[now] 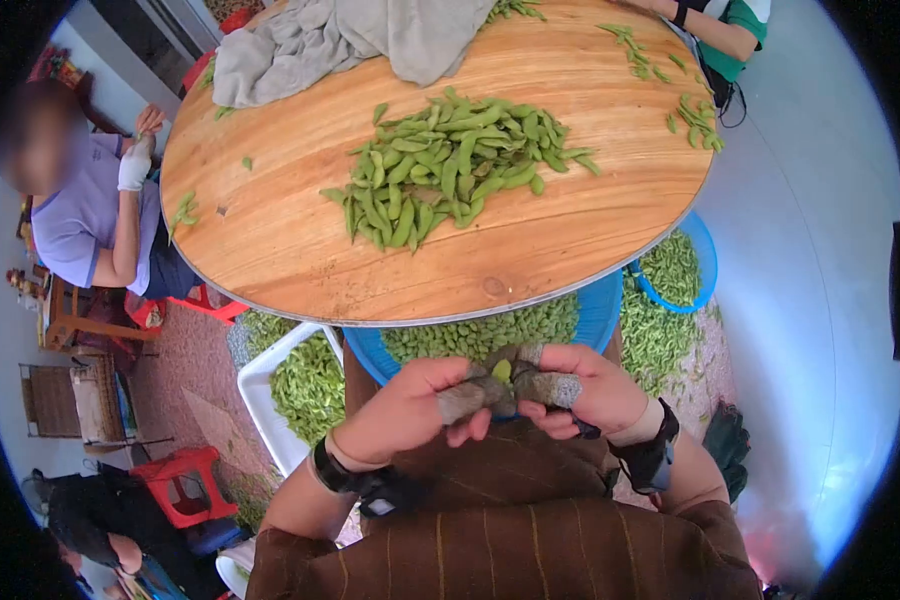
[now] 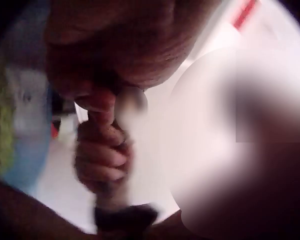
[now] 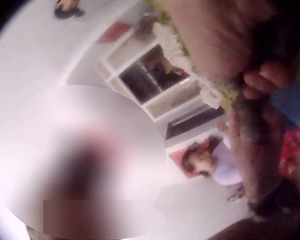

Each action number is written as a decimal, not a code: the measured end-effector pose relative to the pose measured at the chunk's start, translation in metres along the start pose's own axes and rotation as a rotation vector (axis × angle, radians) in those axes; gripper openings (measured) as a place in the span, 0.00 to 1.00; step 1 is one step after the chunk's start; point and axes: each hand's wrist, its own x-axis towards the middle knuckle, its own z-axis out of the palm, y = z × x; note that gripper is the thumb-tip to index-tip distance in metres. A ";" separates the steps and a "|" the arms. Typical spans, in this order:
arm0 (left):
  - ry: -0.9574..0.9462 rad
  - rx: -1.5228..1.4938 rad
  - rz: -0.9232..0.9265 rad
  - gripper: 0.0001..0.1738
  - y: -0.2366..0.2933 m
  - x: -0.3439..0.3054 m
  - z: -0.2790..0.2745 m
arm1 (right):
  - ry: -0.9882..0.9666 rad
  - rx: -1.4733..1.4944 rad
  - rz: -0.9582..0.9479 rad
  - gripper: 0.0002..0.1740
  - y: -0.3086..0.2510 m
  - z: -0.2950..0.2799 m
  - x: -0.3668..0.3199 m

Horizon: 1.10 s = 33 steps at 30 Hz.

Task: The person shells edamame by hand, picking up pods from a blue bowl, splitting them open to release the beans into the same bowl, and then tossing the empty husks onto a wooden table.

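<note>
Just off the wooden table's (image 1: 270,245) near edge, above the blue basin (image 1: 601,308), a small bright-green pod (image 1: 502,371), partly hidden, is pinched between the left hand (image 1: 422,398) and right hand (image 1: 594,392), their grey-wrapped fingers curled narrow and nearly meeting around it.

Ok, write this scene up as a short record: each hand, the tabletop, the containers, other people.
Left hand: pinches a small green pod
Right hand: pinches the same pod
Tabletop: round, wooden; pod pile and grey cloth on it
Containers: blue basin, white tray, both holding green pieces
Other people: one in a lilac shirt, left; others partly in view
</note>
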 end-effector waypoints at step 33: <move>0.080 0.407 0.195 0.05 -0.038 0.015 0.013 | 0.468 -1.667 -0.687 0.17 0.027 -0.013 0.026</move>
